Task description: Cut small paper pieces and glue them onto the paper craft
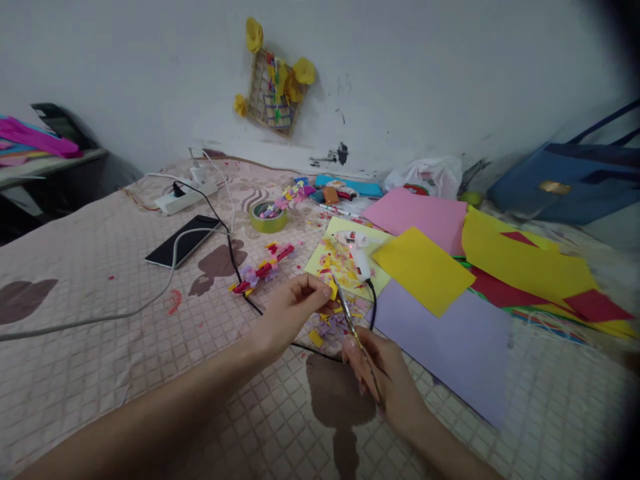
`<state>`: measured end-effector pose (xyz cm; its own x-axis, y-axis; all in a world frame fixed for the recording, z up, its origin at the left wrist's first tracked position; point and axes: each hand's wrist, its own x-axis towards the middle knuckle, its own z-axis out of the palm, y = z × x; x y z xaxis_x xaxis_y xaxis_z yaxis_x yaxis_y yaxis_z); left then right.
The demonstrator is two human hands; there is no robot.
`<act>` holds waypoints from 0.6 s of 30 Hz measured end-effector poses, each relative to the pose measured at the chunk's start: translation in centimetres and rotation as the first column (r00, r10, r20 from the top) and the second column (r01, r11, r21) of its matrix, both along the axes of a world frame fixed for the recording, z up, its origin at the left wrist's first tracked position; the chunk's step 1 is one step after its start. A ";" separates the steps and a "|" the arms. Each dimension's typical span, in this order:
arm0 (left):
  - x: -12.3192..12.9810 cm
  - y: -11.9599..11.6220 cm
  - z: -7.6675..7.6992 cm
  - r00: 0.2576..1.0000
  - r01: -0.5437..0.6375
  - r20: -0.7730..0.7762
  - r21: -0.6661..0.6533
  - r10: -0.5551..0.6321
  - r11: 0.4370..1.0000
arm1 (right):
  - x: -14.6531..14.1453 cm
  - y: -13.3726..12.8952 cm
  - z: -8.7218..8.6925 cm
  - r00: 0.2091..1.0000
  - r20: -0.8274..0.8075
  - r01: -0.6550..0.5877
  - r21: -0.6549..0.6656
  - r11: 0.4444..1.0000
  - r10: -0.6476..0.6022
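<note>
Between the thumb and fingers of my left hand [297, 303] is a small yellow paper piece [333, 289]. My right hand [383, 377] grips scissors [353, 327], their blades pointing up and away, with the tip beside the yellow piece. Whether the blades touch it, I cannot tell. Below and behind my hands lie loose lilac and yellow scraps [333, 325]. A white glue gun [359, 257] rests on a pale yellow sheet [385, 272] strewn with cuttings. Left of my left hand sits a cluster of folded red, pink and yellow pieces [263, 272].
A black cable [233, 257] crosses the cloth to a power strip [185, 199]. Nearby are a dark phone [183, 241] and a tape roll [269, 219]. To the right lie a yellow sheet [425, 270], a lilac sheet [450, 347] and a pink sheet [423, 213]. A blue bag [575, 177] stands behind.
</note>
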<state>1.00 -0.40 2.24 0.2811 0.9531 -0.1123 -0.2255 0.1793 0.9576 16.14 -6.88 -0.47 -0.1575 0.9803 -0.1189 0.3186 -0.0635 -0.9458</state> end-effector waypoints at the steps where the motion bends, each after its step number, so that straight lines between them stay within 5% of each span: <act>1: 0.0 0.0 0.0 1.000 0.001 -0.001 0.000 -0.001 1.000 | 0.0 0.0 0.0 1.000 0.000 -0.001 0.000 1.000 0.001; 8: -0.2 0.3 -0.1 0.999 0.036 0.015 -0.005 -0.036 0.999 | 0.3 0.0 -0.4 0.999 -0.021 0.030 -0.003 1.000 -0.030; 18: 0.2 -0.6 0.2 0.982 0.135 -0.135 0.039 -0.128 0.990 | 0.1 1.0 2.1 0.972 -0.180 0.146 -0.033 0.989 -0.150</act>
